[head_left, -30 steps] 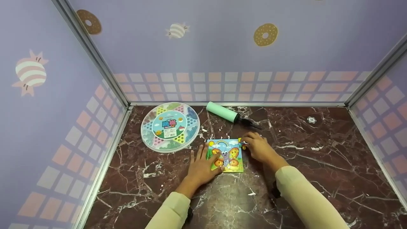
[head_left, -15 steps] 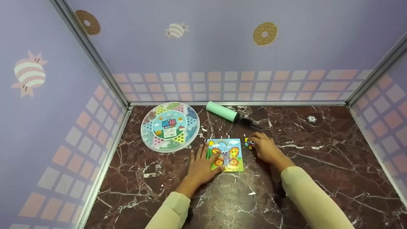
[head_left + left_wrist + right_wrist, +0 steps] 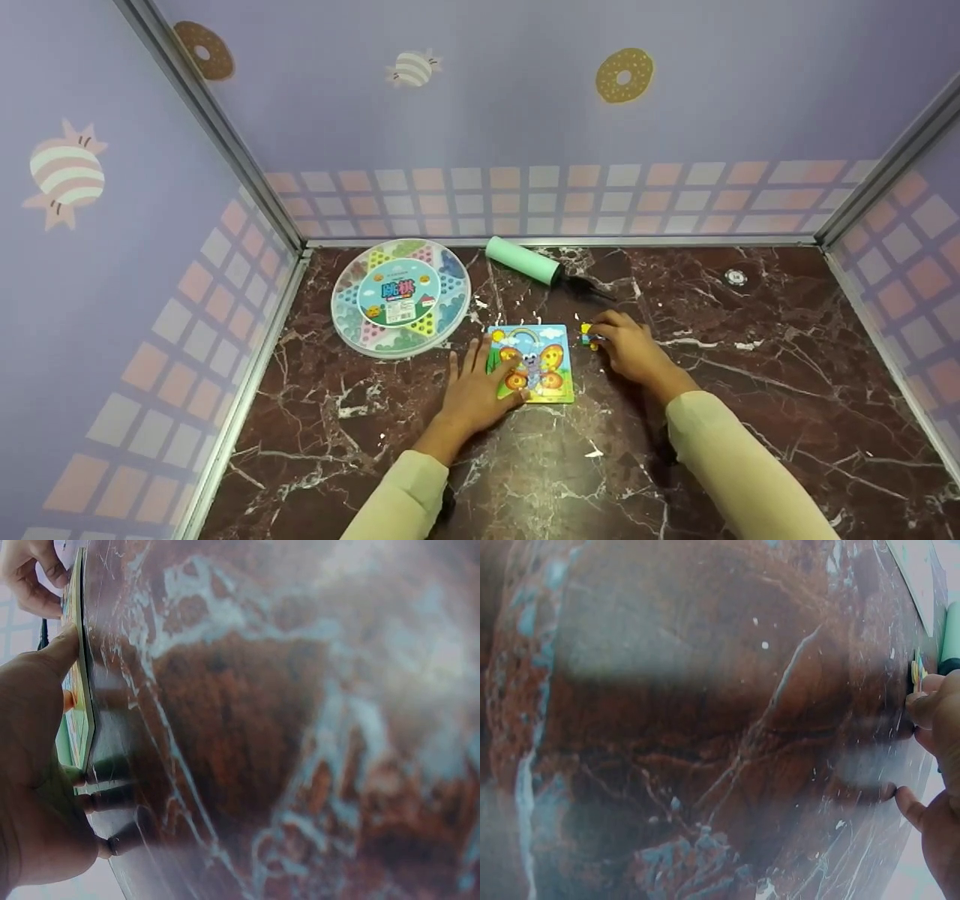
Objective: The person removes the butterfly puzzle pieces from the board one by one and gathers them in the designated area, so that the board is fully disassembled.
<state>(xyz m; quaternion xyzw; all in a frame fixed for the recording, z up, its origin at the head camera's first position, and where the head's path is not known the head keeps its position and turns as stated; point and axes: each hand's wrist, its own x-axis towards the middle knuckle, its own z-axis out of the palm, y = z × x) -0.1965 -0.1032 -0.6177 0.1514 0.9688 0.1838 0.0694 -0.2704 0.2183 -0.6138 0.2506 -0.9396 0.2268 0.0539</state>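
A square butterfly picture board [image 3: 551, 379], which looks like a puzzle, lies flat on the dark marbled surface. My left hand [image 3: 476, 397] rests over its left side, fingers spread and thumb across the picture. From the left wrist, the same hand [image 3: 34, 757] shows its thumb on the board [image 3: 84, 682], seen edge-on. Just right of the board, my right hand [image 3: 630, 351] pinches a small yellow-and-blue piece [image 3: 586, 330], partly hidden by the fingertips. The right wrist view shows the colourful piece [image 3: 917, 669] at the fingers [image 3: 924, 706], low by the surface.
A round Chinese checkers set [image 3: 349, 300] lies at the back left. Behind the board is a mint-green hand pump [image 3: 525, 260] with a black end. A small round chip [image 3: 736, 277] lies at the back right. Patterned walls [image 3: 517, 90] enclose the surface on three sides.
My right hand has moved slightly right with the small yellow-and-blue piece, from the board's upper right edge to a short gap away. The left hand and board have stayed in place.
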